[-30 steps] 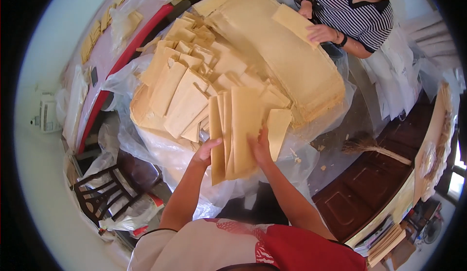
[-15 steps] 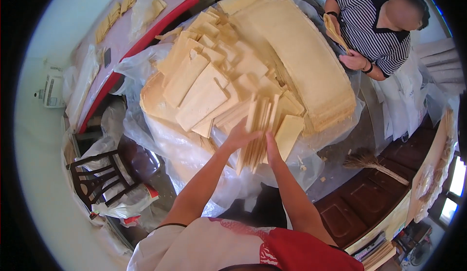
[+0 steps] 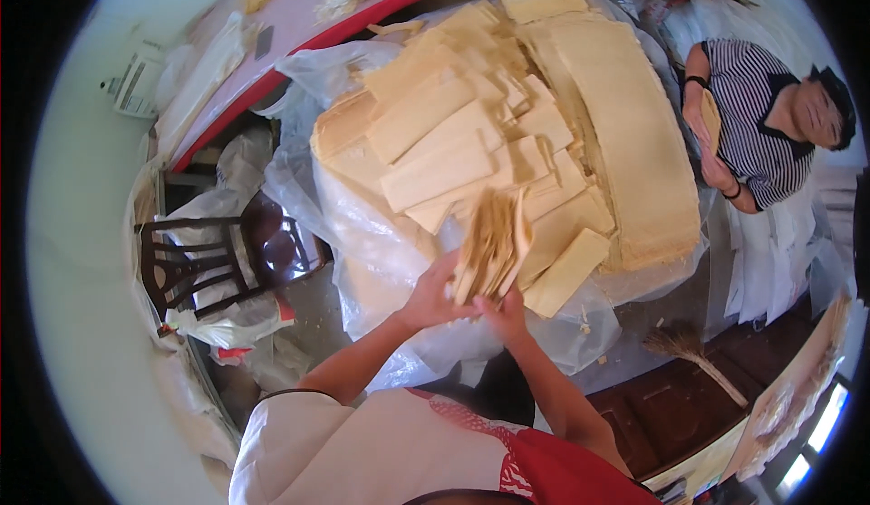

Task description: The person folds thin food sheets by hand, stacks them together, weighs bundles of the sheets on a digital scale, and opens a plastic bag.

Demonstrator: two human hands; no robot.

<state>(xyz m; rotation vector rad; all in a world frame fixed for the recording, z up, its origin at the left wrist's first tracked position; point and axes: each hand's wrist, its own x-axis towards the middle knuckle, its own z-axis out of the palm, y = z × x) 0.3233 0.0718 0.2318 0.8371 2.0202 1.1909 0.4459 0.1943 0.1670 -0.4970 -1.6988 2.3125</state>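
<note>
My left hand [image 3: 435,296] and my right hand [image 3: 498,315] are closed round the lower part of a bundle of thin, pale yellow sheets [image 3: 485,242], held upright at chest height with their ragged folded edges showing. Beyond it lies a large heap of similar cut strips [image 3: 435,151], loosely overlapping on clear plastic sheeting [image 3: 381,296]. To the right of the heap is a tall stack of big flat sheets [image 3: 643,142].
A co-worker [image 3: 761,124] in a striped shirt holds a folded sheet at right. A dark chair [image 3: 199,260] and bagged things stand at left; a red-edged table [image 3: 227,115] runs behind. A straw broom [image 3: 689,360] lies on a brown panel at lower right.
The bundle in my hands has turned from broad face-on to edge-on, and both hands now grip lower. My view has shifted, moving the scene rightward. The co-worker has drawn the sheet toward their body.
</note>
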